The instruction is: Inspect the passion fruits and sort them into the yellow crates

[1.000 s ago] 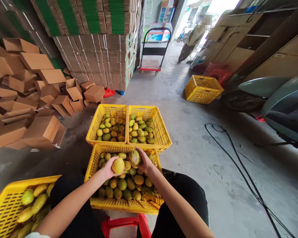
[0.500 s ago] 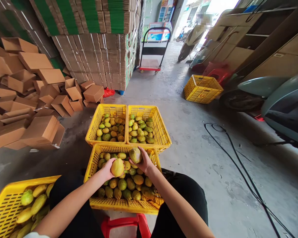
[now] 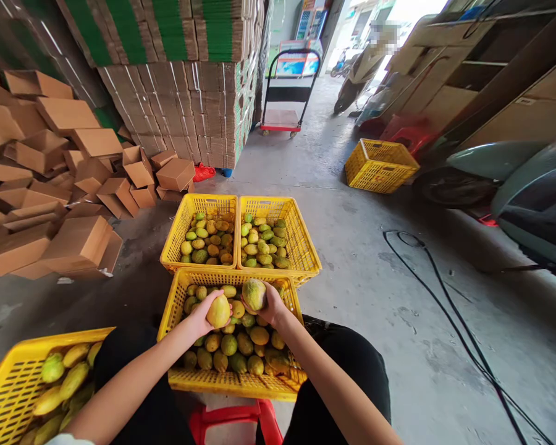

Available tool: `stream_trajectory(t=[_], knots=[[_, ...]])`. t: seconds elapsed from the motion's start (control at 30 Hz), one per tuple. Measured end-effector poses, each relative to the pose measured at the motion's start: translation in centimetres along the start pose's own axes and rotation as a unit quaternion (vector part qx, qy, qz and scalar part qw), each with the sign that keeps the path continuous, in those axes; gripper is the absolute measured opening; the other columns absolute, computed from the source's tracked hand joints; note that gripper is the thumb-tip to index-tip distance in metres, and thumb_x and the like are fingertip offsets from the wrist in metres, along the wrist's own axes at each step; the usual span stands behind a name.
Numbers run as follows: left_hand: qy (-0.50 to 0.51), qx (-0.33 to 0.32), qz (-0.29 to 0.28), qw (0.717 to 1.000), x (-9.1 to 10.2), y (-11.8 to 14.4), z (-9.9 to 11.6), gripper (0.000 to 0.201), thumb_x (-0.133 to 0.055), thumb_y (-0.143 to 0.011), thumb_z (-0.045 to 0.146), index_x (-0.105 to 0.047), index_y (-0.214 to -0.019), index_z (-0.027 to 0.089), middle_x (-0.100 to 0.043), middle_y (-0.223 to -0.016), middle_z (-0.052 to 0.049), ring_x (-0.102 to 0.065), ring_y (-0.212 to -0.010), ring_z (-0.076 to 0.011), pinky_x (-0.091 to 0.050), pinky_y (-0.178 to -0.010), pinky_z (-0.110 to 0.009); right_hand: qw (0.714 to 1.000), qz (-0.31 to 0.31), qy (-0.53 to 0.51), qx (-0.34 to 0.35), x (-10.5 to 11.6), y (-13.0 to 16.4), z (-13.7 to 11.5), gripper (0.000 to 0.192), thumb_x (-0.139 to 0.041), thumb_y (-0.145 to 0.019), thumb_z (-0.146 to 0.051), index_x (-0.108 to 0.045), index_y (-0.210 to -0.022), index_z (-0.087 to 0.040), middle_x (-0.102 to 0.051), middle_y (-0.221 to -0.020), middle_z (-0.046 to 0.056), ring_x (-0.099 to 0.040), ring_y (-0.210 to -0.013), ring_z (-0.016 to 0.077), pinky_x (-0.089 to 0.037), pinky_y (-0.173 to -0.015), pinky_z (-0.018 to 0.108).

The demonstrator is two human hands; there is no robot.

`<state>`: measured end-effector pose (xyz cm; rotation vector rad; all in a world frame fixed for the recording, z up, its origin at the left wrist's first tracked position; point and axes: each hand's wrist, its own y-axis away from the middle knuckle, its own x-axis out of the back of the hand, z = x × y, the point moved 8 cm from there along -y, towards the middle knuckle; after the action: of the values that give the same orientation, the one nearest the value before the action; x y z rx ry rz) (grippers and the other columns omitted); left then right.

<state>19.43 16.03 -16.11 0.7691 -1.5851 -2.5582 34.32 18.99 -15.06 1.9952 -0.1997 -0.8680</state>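
My left hand is closed round a yellow papaya. In my right hand is a rounder, green-and-yellow papaya with mottled skin. Both hands are above a yellow plastic crate between my knees, and the two held fruits are close together but apart. Many green and yellow papayas fill this crate below my hands. Behind it, side by side, are a left crate and a right crate, each partly filled with similar fruit. My fingers are partly hidden behind the fruit.
Another yellow crate with longer papayas stands at my left. A red stool shows below me. Cardboard boxes are heaped at left. A hand trolley, a yellow crate, black cable and scooter stand or lie beyond.
The papaya in my right hand has turned a little and sits slightly lower. My left hand has tilted its papaya slightly. Both hands keep their hold.
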Motion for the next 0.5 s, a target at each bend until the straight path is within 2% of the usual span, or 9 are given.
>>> stream_trajectory(t=[0.17,0.23,0.4,0.5], knots=[[-0.001,-0.050,0.087,0.995,1.4,0.1,0.7,0.026,-0.071,-0.072,0.031,-0.055,-0.085,0.016,-0.061,-0.066,-0.001,-0.063,-0.060,-0.0168,-0.057,-0.065,-0.036,1.000,-0.001,0.005,0.014,-0.2,0.8,-0.4,0.026,-0.055,-0.084,-0.044,-0.055,-0.089,-0.018,-0.064,-0.075,0.006,-0.067,-0.073,0.0209,-0.057,-0.063,0.033],[-0.006,-0.045,0.081,0.996,1.2,0.1,0.6,0.024,-0.070,-0.073,0.031,-0.056,-0.085,0.016,-0.062,-0.067,-0.001,-0.062,-0.059,-0.0165,-0.057,-0.064,-0.036,1.000,-0.008,0.007,0.028,-0.5,1.1,-0.7,0.025,-0.058,-0.083,-0.043,-0.055,-0.089,-0.019,-0.064,-0.073,0.005,-0.067,-0.071,0.0203,-0.057,-0.062,0.033],[-0.018,0.001,0.018,1.000,0.0,0.2,0.1,0.028,-0.058,-0.083,0.039,-0.061,-0.088,0.011,-0.061,-0.065,-0.004,-0.062,-0.055,-0.0170,-0.055,-0.055,-0.032,0.999,-0.004,0.009,0.031,-0.6,1.4,-0.7,0.025,-0.062,-0.081,-0.041,-0.055,-0.094,-0.020,-0.064,-0.072,0.002,-0.067,-0.069,0.0183,-0.058,-0.062,0.032],[-0.018,0.031,0.022,0.999,0.2,0.1,-0.3,0.031,-0.049,-0.088,0.041,-0.060,-0.088,0.012,-0.062,-0.064,-0.005,-0.062,-0.054,-0.0187,-0.054,-0.051,-0.031,0.999,-0.001,0.003,0.036,-0.5,1.3,-0.6,0.024,-0.062,-0.081,-0.040,-0.055,-0.094,-0.021,-0.064,-0.073,0.001,-0.067,-0.069,0.0173,-0.058,-0.063,0.032]])
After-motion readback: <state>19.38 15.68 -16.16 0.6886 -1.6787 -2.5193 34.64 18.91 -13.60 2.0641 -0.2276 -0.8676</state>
